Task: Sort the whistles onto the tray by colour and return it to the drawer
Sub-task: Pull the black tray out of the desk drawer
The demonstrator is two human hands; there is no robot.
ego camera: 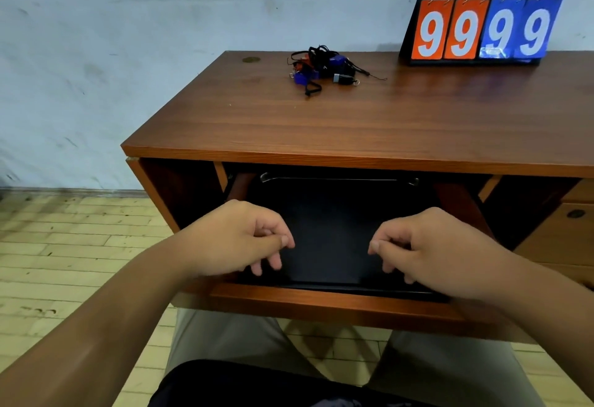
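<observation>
A tangled pile of whistles (324, 69), blue, orange and black with black lanyards, lies at the back of the wooden desk top (321, 123). Below it the drawer (321, 305) is pulled out towards me. A black tray (331, 213) lies flat inside it, its far rim under the desk top. My left hand (238, 239) hovers over the tray's left side and my right hand (427, 246) over its right side. Both hands have loosely curled fingers pointing down at the tray and hold nothing. Whether the fingertips touch the tray is unclear.
A flip scoreboard (482, 30) showing 99 in orange and 99 in blue stands at the back right of the desk. Closed drawers (565, 233) are on the right. A pale wall is behind, and a wooden floor lies to the left.
</observation>
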